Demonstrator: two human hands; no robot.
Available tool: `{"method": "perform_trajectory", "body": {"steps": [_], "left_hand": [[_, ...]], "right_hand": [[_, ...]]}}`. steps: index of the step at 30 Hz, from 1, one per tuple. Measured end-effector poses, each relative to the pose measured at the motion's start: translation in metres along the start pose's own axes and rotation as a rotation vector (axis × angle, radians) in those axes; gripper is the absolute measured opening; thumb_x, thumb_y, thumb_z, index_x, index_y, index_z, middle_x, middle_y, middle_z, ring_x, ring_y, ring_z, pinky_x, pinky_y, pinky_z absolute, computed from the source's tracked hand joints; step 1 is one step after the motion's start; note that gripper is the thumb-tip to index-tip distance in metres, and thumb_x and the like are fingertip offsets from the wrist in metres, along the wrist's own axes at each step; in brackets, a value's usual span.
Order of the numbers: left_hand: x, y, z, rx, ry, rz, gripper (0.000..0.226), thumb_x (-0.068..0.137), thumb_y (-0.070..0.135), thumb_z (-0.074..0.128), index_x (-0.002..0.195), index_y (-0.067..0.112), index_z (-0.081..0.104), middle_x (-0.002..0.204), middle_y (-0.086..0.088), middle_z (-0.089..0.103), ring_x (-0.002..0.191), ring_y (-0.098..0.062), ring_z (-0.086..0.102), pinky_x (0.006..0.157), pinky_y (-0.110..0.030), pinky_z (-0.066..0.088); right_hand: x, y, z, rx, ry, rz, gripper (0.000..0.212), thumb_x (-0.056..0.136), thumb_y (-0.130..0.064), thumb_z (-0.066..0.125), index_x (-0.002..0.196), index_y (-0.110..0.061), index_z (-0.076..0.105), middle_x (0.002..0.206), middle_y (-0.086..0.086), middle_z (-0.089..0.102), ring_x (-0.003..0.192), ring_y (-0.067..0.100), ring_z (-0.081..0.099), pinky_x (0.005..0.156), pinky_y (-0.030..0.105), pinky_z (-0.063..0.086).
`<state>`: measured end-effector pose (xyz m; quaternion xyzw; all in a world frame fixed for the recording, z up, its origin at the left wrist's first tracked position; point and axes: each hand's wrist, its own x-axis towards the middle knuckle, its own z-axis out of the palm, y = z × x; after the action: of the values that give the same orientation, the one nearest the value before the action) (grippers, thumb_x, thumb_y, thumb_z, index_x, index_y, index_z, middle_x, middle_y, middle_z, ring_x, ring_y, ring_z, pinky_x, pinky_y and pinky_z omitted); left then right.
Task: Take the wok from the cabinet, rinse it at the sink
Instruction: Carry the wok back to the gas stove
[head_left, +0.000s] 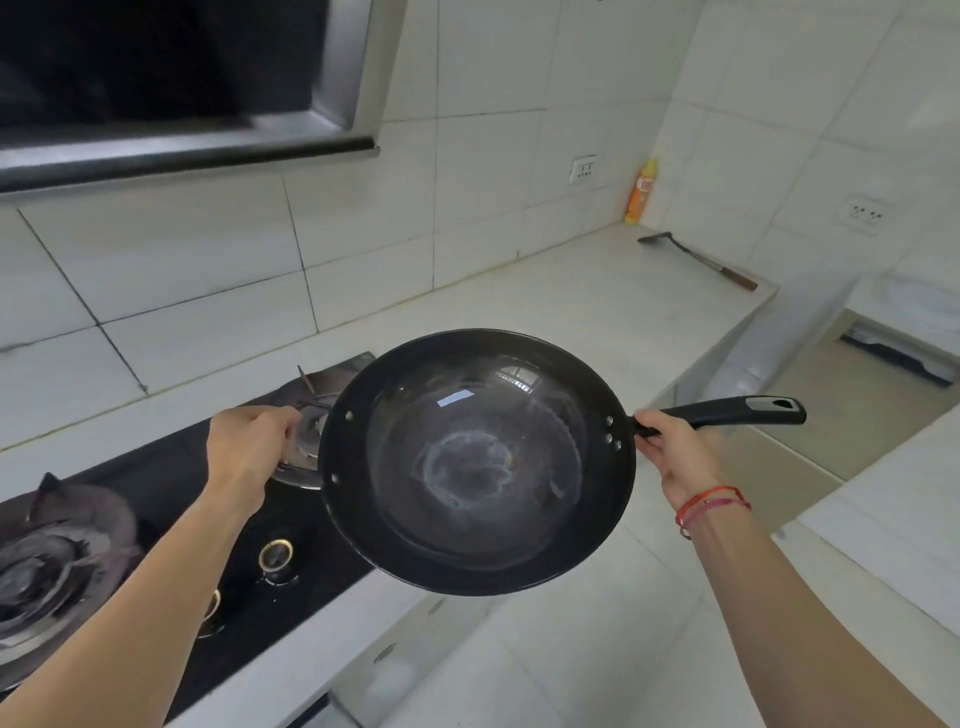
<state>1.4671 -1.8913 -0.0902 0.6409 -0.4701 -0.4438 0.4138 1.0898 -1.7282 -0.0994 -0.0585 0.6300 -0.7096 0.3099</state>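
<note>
Gas hob (156, 499) at 8 o'clock. Left hand (249, 447) at 9 o'clock of black wok (478, 462), fingers curled at rim. Wok airborne, level, over hob edge. Right hand (670, 452) at 3 o'clock, fingers wrapped round long handle (727, 410). Risk: uneven 2-hand lift tilts wok, apparent water spills onto hob.

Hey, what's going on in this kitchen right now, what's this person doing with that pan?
A person is holding a black wok level in the air with both hands, in front of the gas stove and white counter. The right hand grips the long black handle; the left hand holds the opposite rim. The inside looks wet, possibly with some clear water in it. No sink is in view. A spatula and an orange bottle sit farther back on the counter.
</note>
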Motion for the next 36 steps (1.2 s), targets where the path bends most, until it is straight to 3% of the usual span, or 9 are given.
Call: {"method": "perform_trajectory", "body": {"steps": [3, 7, 12, 19, 22, 26, 31, 36], "left_hand": [[0.019, 0.002, 0.003, -0.014, 0.060, -0.037, 0.025, 0.084, 0.004, 0.063, 0.059, 0.000, 0.058, 0.066, -0.015, 0.054, 0.059, -0.023, 0.046, 0.069, -0.040, 0.043], [0.035, 0.007, 0.005, 0.005, 0.162, -0.067, 0.022, 0.080, 0.001, 0.061, 0.058, -0.001, 0.055, 0.067, -0.015, 0.053, 0.064, -0.026, 0.047, 0.064, -0.037, 0.043], [0.046, 0.009, 0.012, -0.043, 0.304, -0.096, 0.004, 0.078, 0.001, 0.062, 0.075, 0.000, 0.065, 0.075, -0.016, 0.054, 0.059, -0.024, 0.043, 0.057, -0.032, 0.038], [0.042, 0.019, 0.009, -0.239, 0.542, -0.201, 0.010, 0.083, -0.002, 0.060, 0.074, 0.000, 0.064, 0.070, -0.015, 0.062, 0.050, -0.024, 0.043, 0.048, -0.028, 0.039], [0.040, 0.015, -0.002, -0.287, 0.612, -0.220, 0.013, 0.083, -0.007, 0.056, 0.073, -0.001, 0.060, 0.073, -0.019, 0.061, 0.053, -0.025, 0.046, 0.055, -0.032, 0.043], [0.046, 0.003, -0.019, -0.336, 0.645, -0.238, 0.018, 0.087, -0.013, 0.048, 0.089, -0.005, 0.064, 0.084, -0.022, 0.065, 0.062, -0.024, 0.053, 0.058, -0.032, 0.044], [0.055, -0.010, -0.031, -0.343, 0.656, -0.216, 0.023, 0.094, -0.011, 0.046, 0.095, 0.003, 0.065, 0.088, -0.018, 0.067, 0.073, -0.022, 0.057, 0.067, -0.030, 0.048], [0.077, -0.020, -0.040, -0.342, 0.681, -0.215, 0.021, 0.094, -0.009, 0.049, 0.093, 0.006, 0.064, 0.095, -0.022, 0.067, 0.072, -0.021, 0.055, 0.065, -0.030, 0.047]], "right_hand": [[0.029, -0.005, 0.031, -0.017, -0.026, -0.019, 0.027, 0.077, 0.003, 0.072, 0.100, 0.004, 0.058, 0.086, 0.018, 0.064, 0.072, 0.023, 0.069, 0.064, 0.024, 0.057], [0.070, -0.002, 0.074, -0.032, -0.092, 0.012, 0.034, 0.074, 0.002, 0.075, 0.103, 0.006, 0.059, 0.087, 0.019, 0.065, 0.079, 0.028, 0.069, 0.067, 0.028, 0.058], [0.121, 0.003, 0.126, -0.064, -0.220, 0.080, 0.036, 0.074, 0.003, 0.076, 0.106, 0.012, 0.060, 0.093, 0.022, 0.067, 0.085, 0.031, 0.072, 0.070, 0.031, 0.059], [0.164, -0.004, 0.201, -0.118, -0.454, 0.146, 0.038, 0.076, 0.004, 0.076, 0.109, 0.017, 0.061, 0.100, 0.025, 0.068, 0.095, 0.035, 0.071, 0.075, 0.034, 0.061], [0.166, -0.001, 0.227, -0.138, -0.545, 0.167, 0.040, 0.077, 0.004, 0.077, 0.111, 0.016, 0.061, 0.103, 0.025, 0.068, 0.094, 0.033, 0.072, 0.076, 0.035, 0.061], [0.167, 0.007, 0.255, -0.173, -0.602, 0.189, 0.038, 0.077, 0.003, 0.077, 0.110, 0.013, 0.061, 0.103, 0.025, 0.069, 0.093, 0.032, 0.072, 0.080, 0.039, 0.061], [0.162, 0.014, 0.280, -0.156, -0.620, 0.217, 0.007, 0.083, 0.005, 0.066, 0.085, 0.003, 0.060, 0.084, 0.018, 0.066, 0.082, 0.029, 0.070, 0.074, 0.036, 0.060], [0.164, 0.022, 0.301, -0.191, -0.634, 0.238, 0.004, 0.084, 0.005, 0.064, 0.083, 0.003, 0.060, 0.084, 0.019, 0.066, 0.081, 0.028, 0.070, 0.075, 0.036, 0.061]]}}
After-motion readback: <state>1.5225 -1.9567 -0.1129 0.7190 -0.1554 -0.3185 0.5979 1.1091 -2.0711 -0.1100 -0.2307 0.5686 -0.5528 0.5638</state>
